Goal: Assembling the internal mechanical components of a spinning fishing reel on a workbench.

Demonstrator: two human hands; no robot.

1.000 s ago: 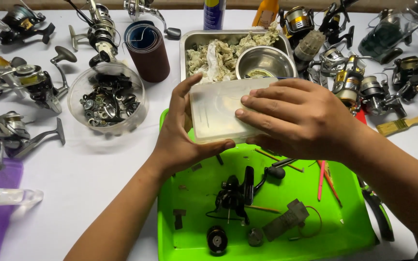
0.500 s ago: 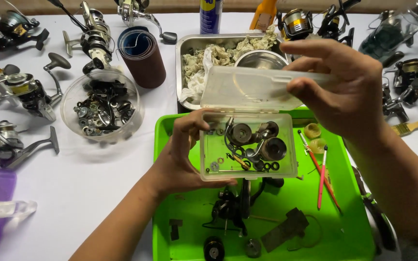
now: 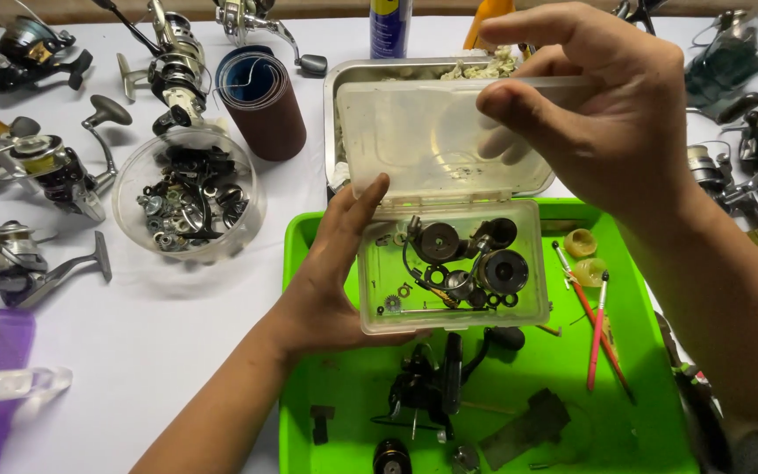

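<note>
Left hand point(image 3: 331, 281) cradles the clear plastic parts box point(image 3: 454, 268) from its 9 o'clock side, palm under the base, fingers curled up along the left wall. Right hand point(image 3: 603, 114) pinches the raised hinged lid point(image 3: 436, 140) at its 1 o'clock corner, thumb below, fingers on top. Box held over the green tray point(image 3: 309, 412); long axis runs 9-to-3. Small reel gears and washers point(image 3: 462, 263) lie inside, nearer the left hand. Glass bowl of parts point(image 3: 188, 200) sits at 9 o'clock, well apart.
</note>
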